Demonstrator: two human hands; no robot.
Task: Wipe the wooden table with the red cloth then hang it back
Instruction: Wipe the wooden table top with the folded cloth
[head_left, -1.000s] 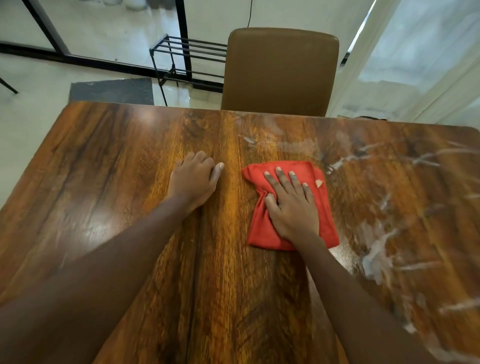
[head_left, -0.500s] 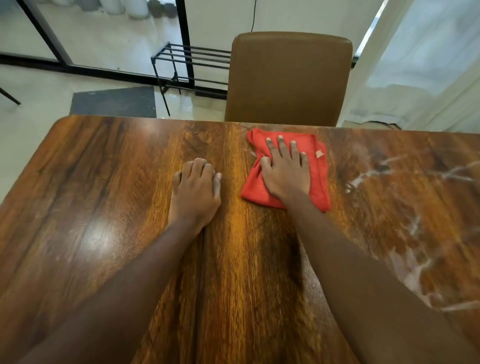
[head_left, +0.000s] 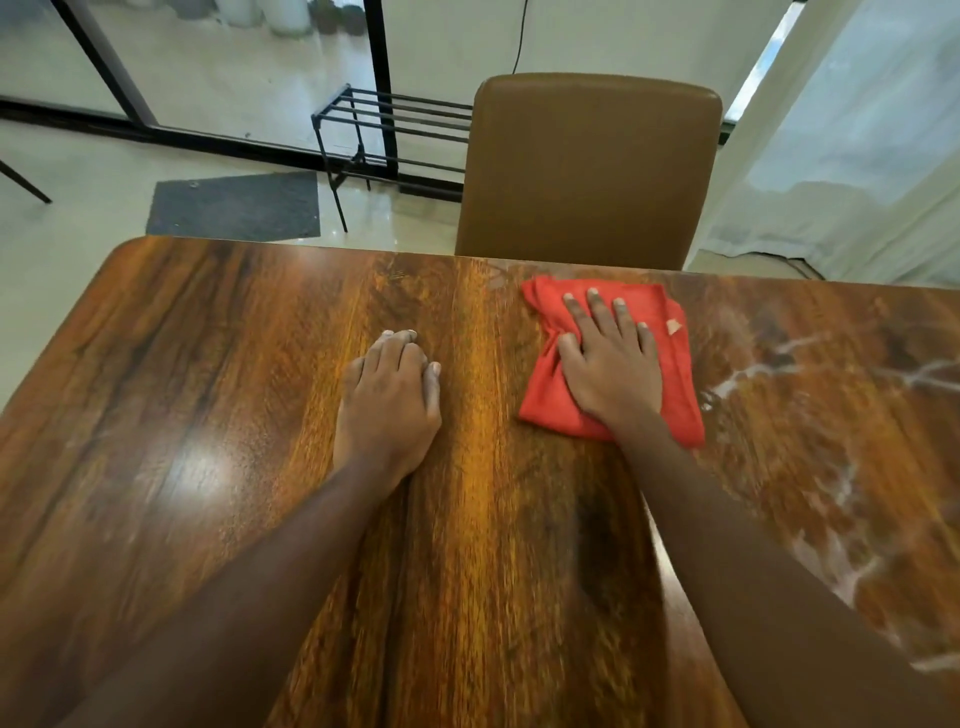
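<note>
Head view: right hand (head_left: 613, 374), fingers flat, has pushed the red cloth (head_left: 545, 395) to the far edge of the tabletop (head_left: 208, 415); left hand (head_left: 387, 410) rests open; smears (head_left: 753, 371) remain rightward.

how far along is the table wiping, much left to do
Done: the left and middle of the wooden table look glossy, with no white streaks. In hand: the right hand presses the red cloth flat near the far edge, while the left hand rests on the wood. Left: white streaks cover the table's right side, so that part needs wiping, and the cloth is not yet hung back.
</note>
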